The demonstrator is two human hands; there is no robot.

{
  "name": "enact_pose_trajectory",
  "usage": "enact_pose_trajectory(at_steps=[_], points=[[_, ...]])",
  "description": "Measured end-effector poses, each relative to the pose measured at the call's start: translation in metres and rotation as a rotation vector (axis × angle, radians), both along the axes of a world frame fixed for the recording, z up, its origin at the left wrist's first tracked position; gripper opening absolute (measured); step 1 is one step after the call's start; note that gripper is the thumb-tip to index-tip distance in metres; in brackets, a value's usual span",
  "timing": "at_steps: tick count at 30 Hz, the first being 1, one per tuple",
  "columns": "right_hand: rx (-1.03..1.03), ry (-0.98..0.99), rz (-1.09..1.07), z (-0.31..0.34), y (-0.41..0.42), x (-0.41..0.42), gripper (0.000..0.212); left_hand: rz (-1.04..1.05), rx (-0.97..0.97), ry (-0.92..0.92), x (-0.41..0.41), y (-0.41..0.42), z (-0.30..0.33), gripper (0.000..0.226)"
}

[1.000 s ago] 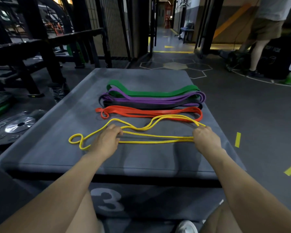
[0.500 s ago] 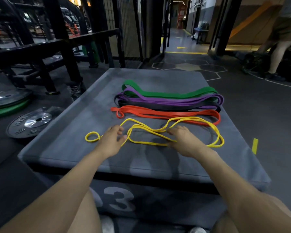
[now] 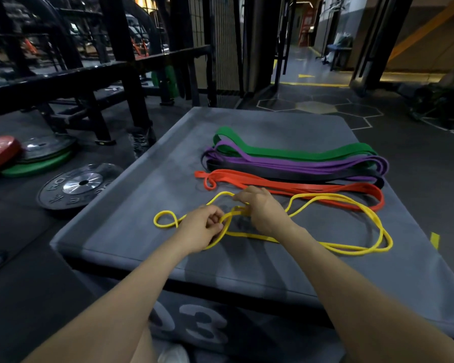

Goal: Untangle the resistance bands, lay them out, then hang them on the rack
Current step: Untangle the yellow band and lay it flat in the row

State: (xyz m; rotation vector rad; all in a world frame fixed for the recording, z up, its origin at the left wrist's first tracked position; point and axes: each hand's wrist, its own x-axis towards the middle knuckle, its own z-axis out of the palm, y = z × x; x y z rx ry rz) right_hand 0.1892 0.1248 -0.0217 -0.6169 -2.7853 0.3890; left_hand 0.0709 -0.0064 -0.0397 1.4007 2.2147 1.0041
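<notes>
Hands working the yellow band on the grey box top

Both hands meet at the middle of the yellow band (image 3: 333,248), which lies in loose loops on the near part of the grey padded box (image 3: 142,205). Left hand (image 3: 201,229) has its fingers curled round a strand where 2 runs of the band cross; right hand (image 3: 264,212) also has curled fingers closed on the strands just beside it, fingertips touching the mat. A small yellow loop sticks out to the left of the left hand, and a large loop spreads to the right. Behind it, laid lengthwise side by side, are the orange band (image 3: 299,188), then the black band (image 3: 286,174), purple band (image 3: 299,163) and green band (image 3: 286,150), these 3 touching. Box front shows "03". Weight plates (image 3: 76,187) lie on the floor at left.
</notes>
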Motion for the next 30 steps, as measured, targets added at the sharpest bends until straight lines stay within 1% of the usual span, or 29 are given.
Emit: enact_pose_trajectory(at_steps=[3, 5, 7, 9, 11, 12, 13, 15, 16, 19, 20, 21, 23, 24, 25, 27, 30], points=[[-0.003, -0.097, 0.078, -0.006, 0.001, -0.009, 0.032, -0.004, 0.029, 0.059, -0.002, -0.003, -0.001, 0.020], [0.027, -0.165, 0.085, -0.008, 0.000, -0.011, 0.025, -0.040, 0.003, 0.070, -0.003, -0.005, -0.004, 0.022], [0.020, -0.124, 0.043, -0.006, -0.001, -0.010, 0.021, -0.100, -0.027, 0.045, -0.004, -0.007, -0.008, 0.024], [-0.045, -0.036, -0.004, -0.003, -0.002, -0.007, 0.020, -0.136, -0.057, 0.060, -0.003, -0.010, -0.008, 0.020], [-0.101, -0.004, -0.034, -0.002, -0.005, -0.003, 0.024, -0.148, -0.119, 0.159, -0.003, -0.014, -0.009, 0.033], [-0.126, 0.003, -0.045, -0.002, -0.008, 0.000, 0.025, -0.130, -0.138, 0.207, -0.003, -0.015, -0.010, 0.036], [-0.158, 0.016, -0.058, -0.003, -0.010, 0.003, 0.025, -0.086, -0.134, 0.207, -0.003, -0.016, -0.010, 0.034], [-0.238, 0.060, -0.066, -0.001, -0.017, 0.008, 0.020, 0.026, -0.092, 0.146, -0.005, -0.020, -0.006, 0.027], [-0.275, 0.059, -0.051, 0.001, -0.020, 0.011, 0.021, 0.068, -0.066, 0.133, -0.005, -0.022, -0.003, 0.026], [-0.315, -0.029, 0.027, 0.005, -0.030, 0.021, 0.028, 0.090, 0.038, 0.144, -0.005, -0.032, 0.007, 0.029], [-0.321, -0.027, 0.044, 0.008, -0.033, 0.024, 0.029, 0.096, 0.073, 0.136, -0.004, -0.035, 0.010, 0.029], [-0.369, 0.001, 0.044, 0.012, -0.035, 0.026, 0.034, 0.099, 0.100, 0.123, -0.003, -0.038, 0.013, 0.029], [-0.591, 0.106, 0.040, 0.021, -0.038, 0.030, 0.044, 0.091, 0.152, 0.094, -0.001, -0.040, 0.018, 0.028], [-0.666, 0.150, 0.067, 0.025, -0.038, 0.031, 0.047, 0.082, 0.181, 0.076, 0.001, -0.040, 0.022, 0.029], [-0.682, 0.177, 0.100, 0.030, -0.039, 0.032, 0.044, 0.073, 0.207, 0.054, 0.001, -0.039, 0.027, 0.029], [-0.650, 0.205, 0.122, 0.038, -0.040, 0.031, 0.030, 0.043, 0.246, -0.013, 0.001, -0.037, 0.040, 0.027], [-0.644, 0.339, 0.035, 0.059, -0.033, 0.026, 0.029, 0.002, 0.389, -0.124, -0.004, -0.035, 0.066, 0.023]])
